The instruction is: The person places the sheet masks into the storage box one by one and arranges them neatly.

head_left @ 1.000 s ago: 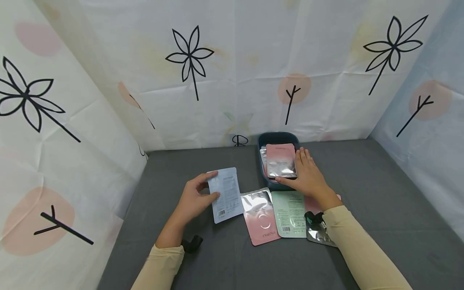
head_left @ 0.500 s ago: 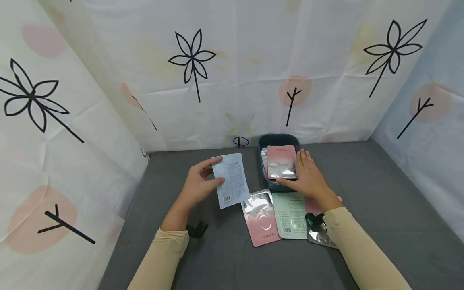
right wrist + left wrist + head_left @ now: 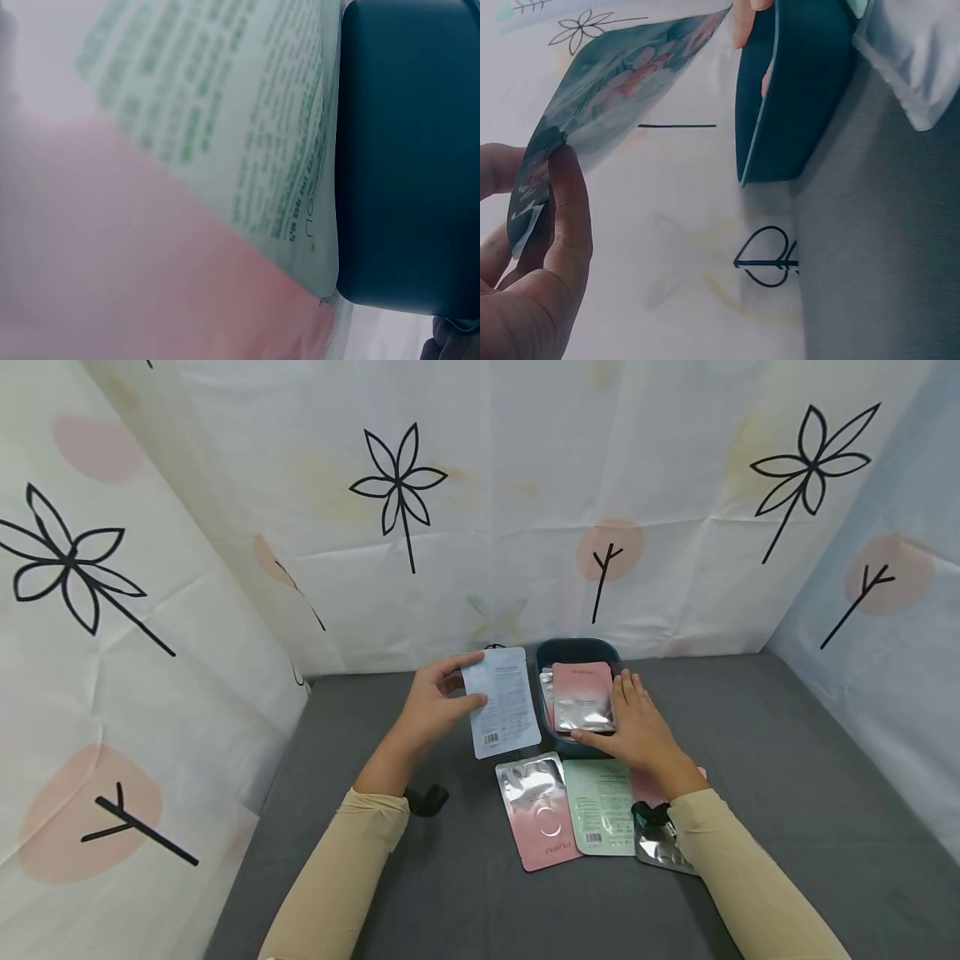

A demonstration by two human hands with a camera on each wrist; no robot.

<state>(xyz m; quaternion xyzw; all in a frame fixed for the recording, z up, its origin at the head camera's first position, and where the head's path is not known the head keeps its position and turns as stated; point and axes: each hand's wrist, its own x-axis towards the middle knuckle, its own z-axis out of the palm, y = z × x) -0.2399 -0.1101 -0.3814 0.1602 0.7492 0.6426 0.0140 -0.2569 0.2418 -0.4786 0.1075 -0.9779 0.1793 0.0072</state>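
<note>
My left hand [image 3: 438, 697] pinches a light blue sheet mask packet [image 3: 504, 706] by its left side, thumb on the printed face. It is raised just left of the dark blue bin [image 3: 576, 649]; in the left wrist view the packet's silvery, flower-patterned side [image 3: 622, 82] shows. My right hand [image 3: 637, 722] rests on the bin's right rim with fingers extended, the thumb lying at its near edge. Inside the bin stands a pink and silver packet [image 3: 583, 697], with others partly hidden behind it.
In front of the bin lie a pink and silver packet [image 3: 538, 814], a green packet [image 3: 598, 810] and a pink-silver one [image 3: 663, 852] partly under my right wrist. A patterned white cloth [image 3: 487, 510] hangs behind the grey tabletop [image 3: 480, 893].
My left hand has lifted the light blue packet up and away from the row of packets, moving forward and right toward the bin. My right hand has stayed on the bin.
</note>
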